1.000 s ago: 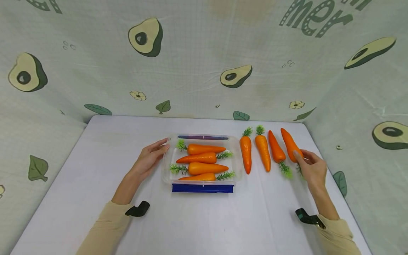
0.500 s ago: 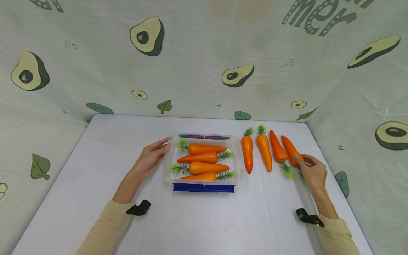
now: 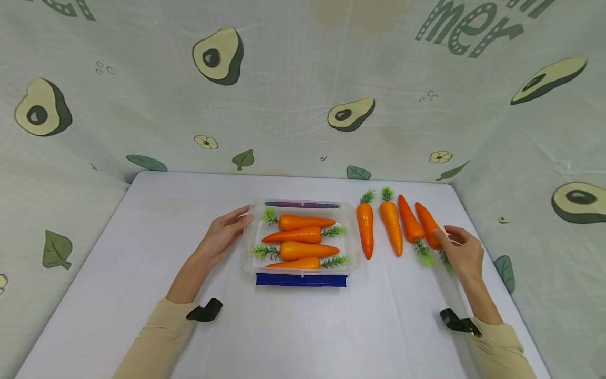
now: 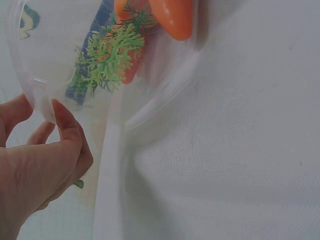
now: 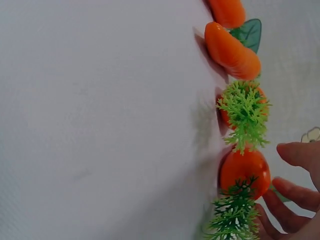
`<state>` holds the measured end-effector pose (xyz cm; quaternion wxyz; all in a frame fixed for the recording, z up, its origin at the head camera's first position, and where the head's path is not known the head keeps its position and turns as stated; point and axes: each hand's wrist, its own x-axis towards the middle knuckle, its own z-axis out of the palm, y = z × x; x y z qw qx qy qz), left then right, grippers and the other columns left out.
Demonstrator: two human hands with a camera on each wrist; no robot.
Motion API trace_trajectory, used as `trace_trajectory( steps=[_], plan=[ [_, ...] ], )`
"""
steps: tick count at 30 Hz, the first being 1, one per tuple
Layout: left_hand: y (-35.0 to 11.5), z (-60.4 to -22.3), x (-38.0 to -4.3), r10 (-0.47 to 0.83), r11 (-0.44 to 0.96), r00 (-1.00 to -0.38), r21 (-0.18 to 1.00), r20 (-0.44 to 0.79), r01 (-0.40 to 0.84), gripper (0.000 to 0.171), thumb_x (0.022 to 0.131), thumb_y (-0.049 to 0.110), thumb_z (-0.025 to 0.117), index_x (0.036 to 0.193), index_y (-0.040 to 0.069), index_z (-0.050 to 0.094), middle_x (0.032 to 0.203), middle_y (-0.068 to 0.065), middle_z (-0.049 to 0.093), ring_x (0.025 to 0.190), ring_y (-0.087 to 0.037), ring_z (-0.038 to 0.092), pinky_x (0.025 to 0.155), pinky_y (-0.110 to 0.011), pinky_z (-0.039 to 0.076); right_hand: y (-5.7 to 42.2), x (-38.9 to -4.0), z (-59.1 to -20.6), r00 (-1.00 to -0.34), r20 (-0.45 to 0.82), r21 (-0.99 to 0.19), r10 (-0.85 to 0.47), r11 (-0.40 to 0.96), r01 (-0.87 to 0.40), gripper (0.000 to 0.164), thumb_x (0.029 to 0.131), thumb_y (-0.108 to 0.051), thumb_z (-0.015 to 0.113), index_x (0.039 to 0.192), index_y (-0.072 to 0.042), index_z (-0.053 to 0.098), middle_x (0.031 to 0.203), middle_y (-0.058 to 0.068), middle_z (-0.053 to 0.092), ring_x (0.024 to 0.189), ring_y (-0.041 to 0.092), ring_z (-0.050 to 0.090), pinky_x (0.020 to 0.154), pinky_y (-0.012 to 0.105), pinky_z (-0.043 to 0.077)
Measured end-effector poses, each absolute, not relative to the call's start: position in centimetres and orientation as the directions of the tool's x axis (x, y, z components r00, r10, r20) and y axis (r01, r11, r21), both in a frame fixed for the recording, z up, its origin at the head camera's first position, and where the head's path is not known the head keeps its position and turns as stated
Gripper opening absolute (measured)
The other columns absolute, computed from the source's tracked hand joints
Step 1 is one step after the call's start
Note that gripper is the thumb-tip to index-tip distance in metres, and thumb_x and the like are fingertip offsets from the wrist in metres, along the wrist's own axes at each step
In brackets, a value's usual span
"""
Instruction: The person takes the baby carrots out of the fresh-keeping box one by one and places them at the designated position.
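My left hand (image 3: 222,234) pinches the left rim of a clear plastic food container (image 3: 352,221) between thumb and fingers; the left wrist view shows this grip too. Inside lie several toy carrots (image 3: 310,248) with green tops, their tips pointing alternately left and right. My right hand (image 3: 464,252) is beside the rightmost loose carrot (image 3: 427,221), thumb and fingers spread around its thick end. In the right wrist view the fingers (image 5: 295,192) stand apart from that carrot (image 5: 245,170). Its leafy top (image 3: 446,259) is partly hidden behind the hand.
To the container's right lie other loose carrots: two with tops at the back (image 3: 365,226) (image 3: 391,226), and one with its top at the front (image 3: 411,221). A blue latch flap (image 3: 301,280) hangs along the container's front. Patterned cloth (image 3: 284,105) walls off the white table's back and sides.
The rightmost carrot has slid toward the front of the table and now lies beside its neighbour. My right hand has loosened from it. The left hand keeps its place on the container.
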<state>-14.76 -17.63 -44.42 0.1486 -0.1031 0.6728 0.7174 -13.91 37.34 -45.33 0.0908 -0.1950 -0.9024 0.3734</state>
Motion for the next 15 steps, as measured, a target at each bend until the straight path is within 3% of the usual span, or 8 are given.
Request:
trace_trajectory(
  steps=[4, 10, 15],
  plan=[
    [-17.5, -44.3, -14.7, 0.078, -0.053, -0.936, 0.936, -0.343, -0.348, 0.059, 0.103, 0.029, 0.065, 0.156, 0.014, 0.046, 0.151, -0.011, 0.043, 0.128, -0.017, 0.045, 0.12, -0.037, 0.033, 37.2, -13.9, -44.6, -0.919, 0.067, -0.697, 0.388, 0.677, 0.235, 0.051, 0.101, -0.038, 0.065, 0.135, 0.0, 0.065, 0.134, 0.024, 0.063, 0.12, 0.036, 0.058, 0.078, 0.011, 0.04],
    [-17.5, -44.2, -14.6, 0.081, -0.056, -0.938, 0.938, -0.338, -0.343, 0.058, 0.104, 0.028, 0.065, 0.157, 0.014, 0.045, 0.152, -0.011, 0.042, 0.127, -0.016, 0.046, 0.12, -0.037, 0.033, 36.2, -14.1, -43.3, -0.949, 0.089, -0.675, 0.302, 0.719, 0.166, 0.047, 0.104, -0.034, 0.062, 0.134, 0.001, 0.065, 0.131, 0.025, 0.063, 0.117, 0.039, 0.06, 0.075, 0.005, 0.042],
    [-17.6, -44.3, -14.6, 0.082, -0.054, -0.939, 0.939, -0.335, -0.34, 0.058, 0.104, 0.027, 0.064, 0.157, 0.013, 0.044, 0.154, -0.011, 0.041, 0.125, -0.014, 0.046, 0.12, -0.038, 0.032, 34.6, -14.2, -41.9, -0.972, 0.152, -0.665, 0.177, 0.746, 0.032, 0.044, 0.103, -0.031, 0.064, 0.129, 0.004, 0.066, 0.123, 0.027, 0.067, 0.112, 0.041, 0.062, 0.076, 0.0, 0.04]
  ],
)
